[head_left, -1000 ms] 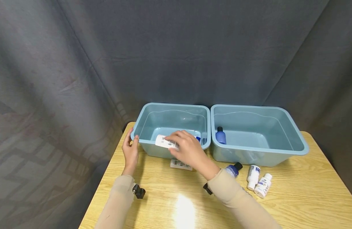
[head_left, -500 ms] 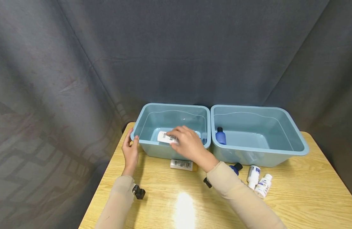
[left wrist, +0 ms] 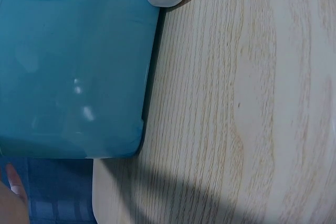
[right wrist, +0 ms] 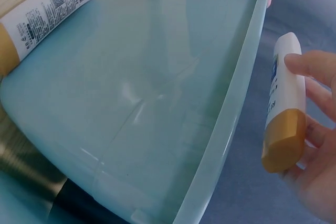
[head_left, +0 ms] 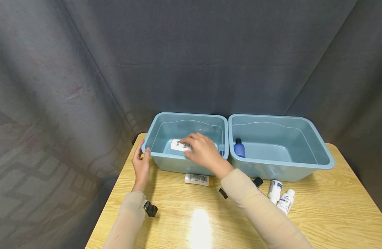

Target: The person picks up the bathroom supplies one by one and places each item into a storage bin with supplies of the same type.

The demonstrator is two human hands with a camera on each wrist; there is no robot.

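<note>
Head cam: left hand (head_left: 142,166) has the near-corner rim of the left tub (head_left: 172,164) gripped, and the right hand (head_left: 204,152) is holding a white bottle (head_left: 177,145) over that tub's opening. Another white bottle (head_left: 198,179) is lying on the worktop (head_left: 169,218) just in front of the tub, and the right tub (head_left: 265,170) sits right beside it with a blue bottle (head_left: 239,150) inside. Left wrist cam's mostly tub wall, plus that lying bottle's end beside it. Right wrist cam shows the held bottle's gold cap (right wrist: 283,142), past the tub's rim.
</note>
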